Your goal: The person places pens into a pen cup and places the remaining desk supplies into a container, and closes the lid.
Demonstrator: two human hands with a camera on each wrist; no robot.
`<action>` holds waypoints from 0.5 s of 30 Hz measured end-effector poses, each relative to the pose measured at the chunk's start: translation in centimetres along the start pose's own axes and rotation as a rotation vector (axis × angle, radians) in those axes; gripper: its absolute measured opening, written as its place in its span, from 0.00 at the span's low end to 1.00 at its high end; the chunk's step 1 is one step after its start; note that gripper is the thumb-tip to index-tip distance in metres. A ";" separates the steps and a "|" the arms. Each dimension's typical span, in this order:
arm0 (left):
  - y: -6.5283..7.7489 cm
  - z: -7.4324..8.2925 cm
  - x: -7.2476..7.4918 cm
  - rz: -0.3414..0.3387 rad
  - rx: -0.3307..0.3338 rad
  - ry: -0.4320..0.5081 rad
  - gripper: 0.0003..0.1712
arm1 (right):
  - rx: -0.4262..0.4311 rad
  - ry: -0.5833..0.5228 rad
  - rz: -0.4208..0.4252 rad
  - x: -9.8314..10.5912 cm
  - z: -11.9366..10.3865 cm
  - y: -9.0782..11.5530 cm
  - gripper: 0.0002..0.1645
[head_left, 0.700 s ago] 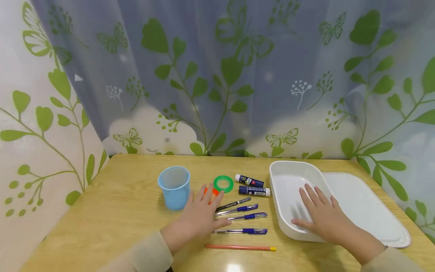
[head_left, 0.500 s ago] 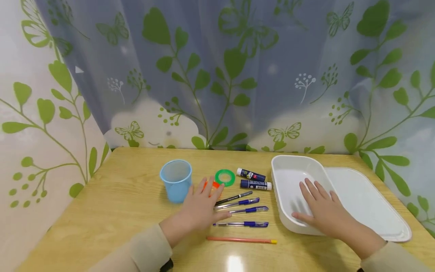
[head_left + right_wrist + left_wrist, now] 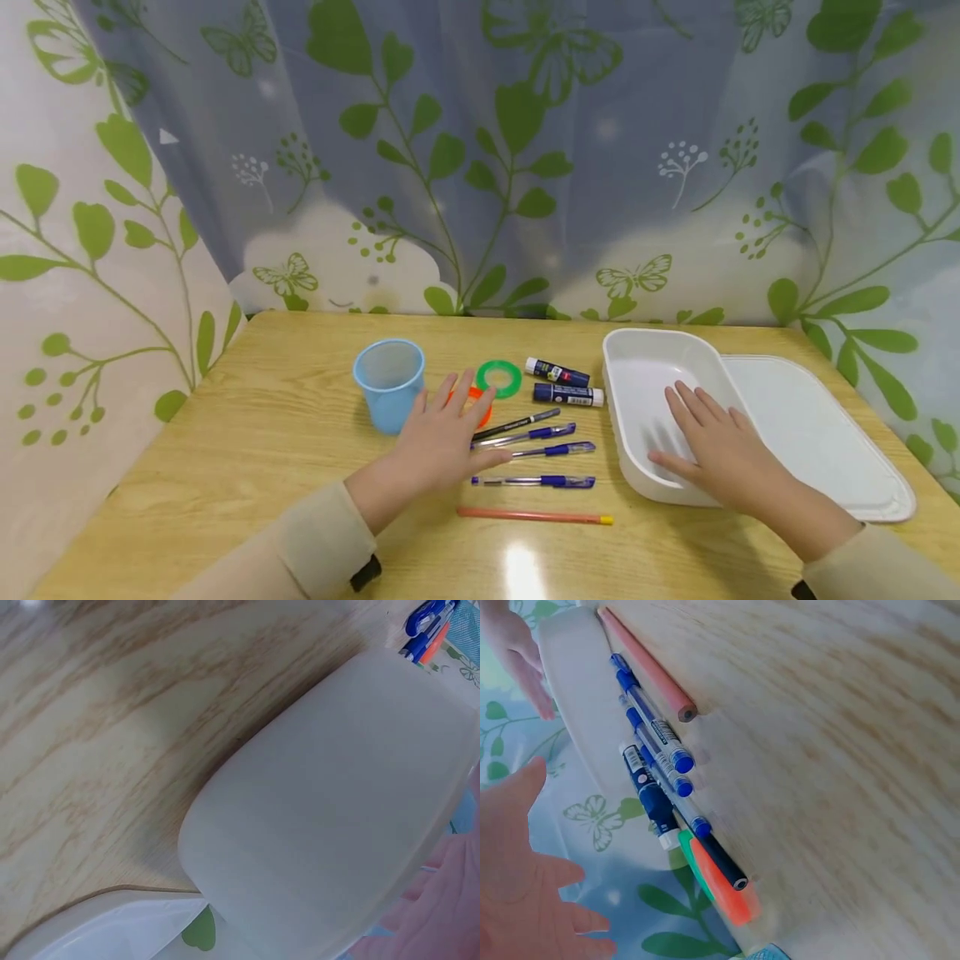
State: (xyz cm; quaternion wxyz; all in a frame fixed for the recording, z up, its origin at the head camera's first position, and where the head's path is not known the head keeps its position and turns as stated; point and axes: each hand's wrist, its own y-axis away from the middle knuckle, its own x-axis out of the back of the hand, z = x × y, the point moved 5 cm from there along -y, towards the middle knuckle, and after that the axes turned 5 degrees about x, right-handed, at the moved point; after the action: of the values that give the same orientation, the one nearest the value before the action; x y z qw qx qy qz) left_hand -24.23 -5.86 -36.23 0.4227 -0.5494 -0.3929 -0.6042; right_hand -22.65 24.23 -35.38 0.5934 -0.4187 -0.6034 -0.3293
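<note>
My left hand, fingers spread, hovers beside the blue cup and holds nothing. Partly behind its fingers lies an orange ring, with a green ring just beyond. To its right lie a black pencil, three blue pens and a salmon pencil with a yellow end. Over the white bin my right hand is held with fingers extended and nothing in it. In the left wrist view the left hand stands apart from the pens.
Two dark blue glue tubes with white caps lie left of the bin. A white lid lies on the wooden table at the bin's right. A leaf-patterned curtain hangs behind the table's back edge.
The head view has tilted down slightly, so the table and everything on it sit higher in the picture. Both hands keep nearly the same places and pose.
</note>
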 end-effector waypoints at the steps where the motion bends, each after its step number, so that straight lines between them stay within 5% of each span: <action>1: 0.0 0.1 0.1 0.011 -0.006 -0.003 0.49 | 0.002 -0.003 0.007 0.1 0.1 0.1 0.52; 15: 0.6 -1.0 4.0 0.189 -0.026 0.020 0.48 | 0.118 -0.029 0.211 1.0 -1.1 0.4 0.43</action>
State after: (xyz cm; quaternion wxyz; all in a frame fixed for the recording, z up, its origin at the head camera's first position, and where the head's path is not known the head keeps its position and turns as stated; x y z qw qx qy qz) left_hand -24.17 -7.28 -32.36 0.4744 -0.5835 -0.3271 -0.5722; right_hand -21.73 23.50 -34.33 0.6397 -0.4487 -0.5829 -0.2229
